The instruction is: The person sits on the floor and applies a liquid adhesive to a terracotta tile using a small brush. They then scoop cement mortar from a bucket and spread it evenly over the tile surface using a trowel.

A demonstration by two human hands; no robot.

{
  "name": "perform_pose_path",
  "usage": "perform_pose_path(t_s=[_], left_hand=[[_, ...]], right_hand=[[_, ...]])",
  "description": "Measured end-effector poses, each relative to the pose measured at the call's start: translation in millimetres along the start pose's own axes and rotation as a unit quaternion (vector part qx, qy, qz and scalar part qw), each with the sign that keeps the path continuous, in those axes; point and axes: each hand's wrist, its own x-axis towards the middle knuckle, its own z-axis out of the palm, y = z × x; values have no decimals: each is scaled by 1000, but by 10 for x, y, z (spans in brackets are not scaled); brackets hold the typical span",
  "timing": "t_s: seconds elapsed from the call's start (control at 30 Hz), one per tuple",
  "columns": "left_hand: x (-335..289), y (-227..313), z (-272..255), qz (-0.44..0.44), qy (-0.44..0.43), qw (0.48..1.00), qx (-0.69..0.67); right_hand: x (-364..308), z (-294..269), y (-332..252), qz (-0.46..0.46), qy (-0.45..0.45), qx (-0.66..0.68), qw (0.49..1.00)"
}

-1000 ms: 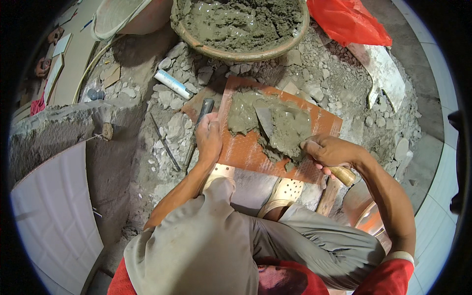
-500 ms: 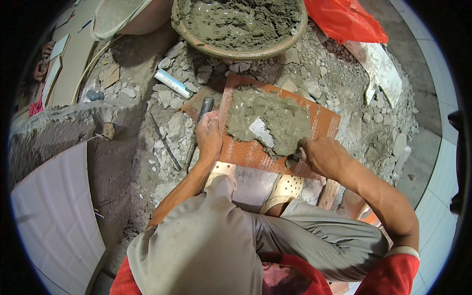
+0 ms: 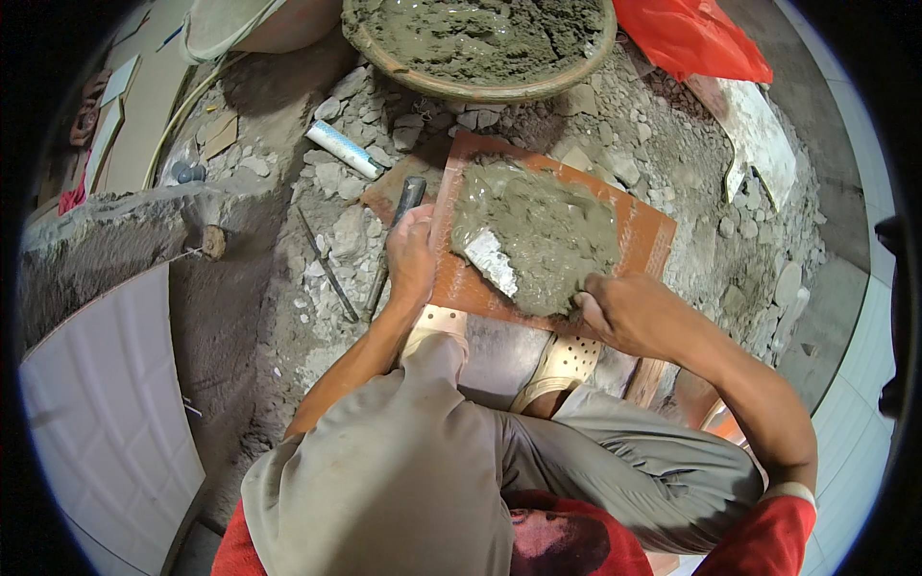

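Note:
An orange-brown tile point(image 3: 475, 290), its ribbed back upward, is tilted in front of my knees. A thick layer of wet grey mortar point(image 3: 547, 226) covers its middle. My left hand point(image 3: 411, 259) grips the tile's left edge. Low on the tile's right side, my right hand point(image 3: 624, 309) is closed round what looks like a trowel; its handle is hidden in the fist. A pale, flat patch, apparently the trowel blade point(image 3: 491, 261), shows at the mortar's left, the rest buried. Beside my left hand lies a hammer point(image 3: 408, 197) with a dark head or grip, partly hidden.
A wide basin point(image 3: 485, 93) of mortar stands ahead on rubble. Nearby lie a white-blue tube point(image 3: 343, 149), a thin dark rod point(image 3: 327, 264), a red plastic bag point(image 3: 691, 38) and a broken white sheet point(image 3: 759, 134). A white wall panel point(image 3: 110, 384) stands left.
The pale patch has shifted left through the mortar, and the mortar looks spread more evenly. The tile sits slightly farther up and right in view. Both hands keep their grip.

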Motion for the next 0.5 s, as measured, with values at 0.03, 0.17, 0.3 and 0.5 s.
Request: perform_pose_path(t_s=[0.03,0.17,0.3,0.5], left_hand=[[0,-1,-1,-4,2,1000,5],[-15,18,5,14,-6,1000,12],[-11,57,19,2,-3,999,40],[-44,45,-7,29,-7,997,68]], right_hand=[[51,37,2,5,-2,-20,1000],[120,148,3,36,-29,-70,997],[43,161,32,45,-28,-69,996],[-466,-159,241,10,-23,29,999]])
